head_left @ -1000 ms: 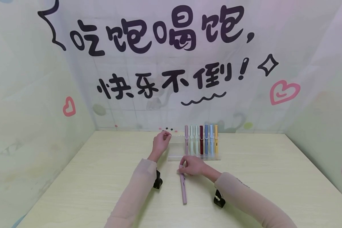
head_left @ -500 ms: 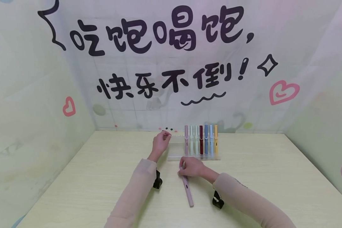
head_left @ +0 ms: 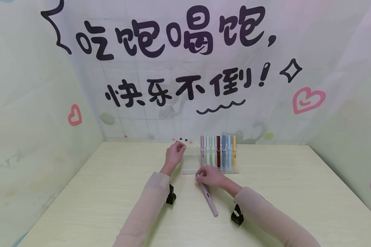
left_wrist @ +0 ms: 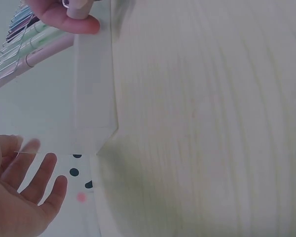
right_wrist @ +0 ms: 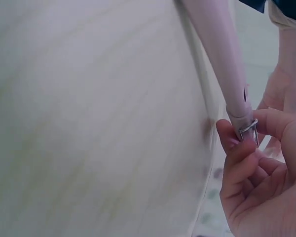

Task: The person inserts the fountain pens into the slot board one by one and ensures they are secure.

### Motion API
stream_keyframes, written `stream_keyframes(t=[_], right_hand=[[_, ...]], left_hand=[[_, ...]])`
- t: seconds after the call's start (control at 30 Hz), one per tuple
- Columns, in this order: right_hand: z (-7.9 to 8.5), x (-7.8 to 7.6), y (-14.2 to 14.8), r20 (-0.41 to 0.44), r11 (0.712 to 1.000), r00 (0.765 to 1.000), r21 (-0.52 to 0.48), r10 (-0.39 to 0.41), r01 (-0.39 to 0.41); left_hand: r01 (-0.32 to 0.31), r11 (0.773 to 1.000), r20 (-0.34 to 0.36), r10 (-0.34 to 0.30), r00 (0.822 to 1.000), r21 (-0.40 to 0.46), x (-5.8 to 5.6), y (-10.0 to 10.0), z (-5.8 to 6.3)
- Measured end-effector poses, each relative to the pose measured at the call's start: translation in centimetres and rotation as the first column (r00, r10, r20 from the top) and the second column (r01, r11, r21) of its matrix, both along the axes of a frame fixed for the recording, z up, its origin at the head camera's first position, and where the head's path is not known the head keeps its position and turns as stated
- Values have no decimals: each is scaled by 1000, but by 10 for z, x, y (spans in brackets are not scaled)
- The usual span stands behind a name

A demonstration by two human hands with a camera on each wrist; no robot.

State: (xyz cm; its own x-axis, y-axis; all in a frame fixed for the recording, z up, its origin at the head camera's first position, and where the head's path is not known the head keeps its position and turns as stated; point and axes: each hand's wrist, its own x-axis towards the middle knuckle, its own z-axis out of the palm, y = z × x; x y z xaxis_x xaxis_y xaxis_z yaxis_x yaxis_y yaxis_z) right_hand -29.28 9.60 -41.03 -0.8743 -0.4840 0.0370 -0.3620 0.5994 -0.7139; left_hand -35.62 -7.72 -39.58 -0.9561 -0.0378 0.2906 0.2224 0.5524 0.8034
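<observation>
A clear acrylic pen stand (head_left: 191,160) stands at the back of the table. My left hand (head_left: 174,153) pinches its upper left edge between thumb and index finger, the other fingers spread in the left wrist view. In front of the stand, my right hand (head_left: 212,176) grips a mauve pen (head_left: 210,201) by its capped end. The metal clip shows between the fingertips in the right wrist view, where the pen's barrel (right_wrist: 219,54) slants away from the hand. In the head view the barrel points toward the near right.
Several pens stand side by side in the stand's right part: a mauve pen (head_left: 202,151), pale green ones, a dark red pen (head_left: 218,152), blue ones and a yellow pen (head_left: 234,151). A printed cloth backdrop (head_left: 160,120) rises behind the wooden table (head_left: 126,164).
My right hand has shifted slightly up toward the stand. The held pen's free end has swung to the right. My left hand stays at the stand's edge.
</observation>
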Motion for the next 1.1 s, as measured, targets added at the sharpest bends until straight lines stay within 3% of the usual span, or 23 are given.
stream_keyframes(t=[0.13, 0.23, 0.7, 1.1], right_hand=[[-1, -1, 3, 150, 994, 989, -107, 8, 8], [-1, -2, 5, 203, 989, 979, -150, 25, 5], [0, -2, 11, 267, 980, 962, -200, 52, 2], [-3, -5, 12, 313, 967, 949, -249, 26, 55]], left_hand=[[-1, 1000, 1, 1, 1000, -1, 0, 0, -1], [1, 1000, -5, -1, 1000, -4, 0, 0, -1], [3, 1000, 12, -3, 1000, -6, 2, 0, 2], [2, 1000, 12, -2, 1000, -3, 1, 0, 1]])
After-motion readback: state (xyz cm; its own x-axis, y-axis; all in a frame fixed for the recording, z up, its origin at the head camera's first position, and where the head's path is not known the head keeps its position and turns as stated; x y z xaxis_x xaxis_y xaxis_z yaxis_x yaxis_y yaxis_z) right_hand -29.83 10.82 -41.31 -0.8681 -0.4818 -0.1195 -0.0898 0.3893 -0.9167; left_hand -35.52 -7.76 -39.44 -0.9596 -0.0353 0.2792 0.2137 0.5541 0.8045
